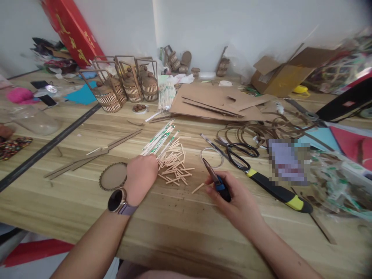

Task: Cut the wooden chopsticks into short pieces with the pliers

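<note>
My left hand [142, 172] is closed, knuckles up, at the near ends of paper-wrapped chopsticks [160, 139]; its fingertips are hidden, so what they hold cannot be seen. In my right hand [236, 197] is what looks like a utility knife [221, 186], blue and black, its dark pointed tip aimed away from me. One short wooden stick [198, 188] lies by the right fingertips. Between the hands spreads a loose pile of short cut sticks [176, 164]. A round brown disc with a notched rim [113, 176] rests beside my left wrist.
Black-handled scissors [242, 157], a yellow-black handled tool [276, 190] and a clear ring [211, 157] lie at right. Small lidded baskets with tall handles [106, 97] stand at back left. Flat cardboard [209, 100] and coiled brown strips [247, 131] lie behind. Another person's hand [6, 131] shows far left.
</note>
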Demonstrator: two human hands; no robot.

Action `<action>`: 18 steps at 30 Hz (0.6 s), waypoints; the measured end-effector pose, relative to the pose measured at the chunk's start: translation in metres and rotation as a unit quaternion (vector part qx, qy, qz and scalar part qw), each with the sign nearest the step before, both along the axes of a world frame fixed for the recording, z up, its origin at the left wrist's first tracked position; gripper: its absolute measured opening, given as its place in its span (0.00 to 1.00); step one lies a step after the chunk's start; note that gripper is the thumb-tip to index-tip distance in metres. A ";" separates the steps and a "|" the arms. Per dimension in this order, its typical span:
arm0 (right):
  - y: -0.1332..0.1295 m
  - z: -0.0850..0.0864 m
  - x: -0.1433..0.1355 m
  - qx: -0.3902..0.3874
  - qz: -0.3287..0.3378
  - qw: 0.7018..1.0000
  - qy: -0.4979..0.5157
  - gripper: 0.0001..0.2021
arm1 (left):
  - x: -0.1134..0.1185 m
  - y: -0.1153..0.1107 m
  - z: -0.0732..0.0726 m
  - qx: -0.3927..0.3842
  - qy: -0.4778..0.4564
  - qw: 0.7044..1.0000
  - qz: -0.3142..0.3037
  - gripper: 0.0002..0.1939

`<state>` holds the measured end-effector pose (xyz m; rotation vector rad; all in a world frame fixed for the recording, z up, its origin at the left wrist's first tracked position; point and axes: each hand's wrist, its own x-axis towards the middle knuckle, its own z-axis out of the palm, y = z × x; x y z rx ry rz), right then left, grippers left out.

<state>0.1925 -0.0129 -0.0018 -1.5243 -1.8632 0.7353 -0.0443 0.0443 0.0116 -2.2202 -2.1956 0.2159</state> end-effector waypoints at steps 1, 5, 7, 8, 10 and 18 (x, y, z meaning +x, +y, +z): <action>0.000 0.000 0.000 -0.002 0.002 1.000 0.002 0.10 | 0.000 0.000 0.001 -0.002 -0.004 1.000 0.005 0.18; 0.000 0.002 0.000 -0.009 0.015 1.000 -0.007 0.09 | -0.001 0.001 0.003 -0.016 -0.027 0.999 0.036 0.17; 0.000 0.003 0.000 -0.007 0.024 1.000 -0.018 0.09 | -0.002 0.002 0.003 -0.028 -0.039 0.998 0.041 0.15; 0.001 0.003 0.000 -0.003 0.027 0.999 -0.023 0.08 | -0.002 0.003 0.004 -0.034 -0.043 0.998 0.039 0.14; 0.001 0.004 0.000 0.002 0.035 0.999 -0.031 0.08 | -0.002 0.003 0.004 -0.041 -0.045 0.998 0.035 0.14; 0.004 0.012 0.013 -0.059 0.124 0.985 -0.105 0.05 | 0.003 -0.002 0.005 0.057 -0.016 0.997 0.044 0.20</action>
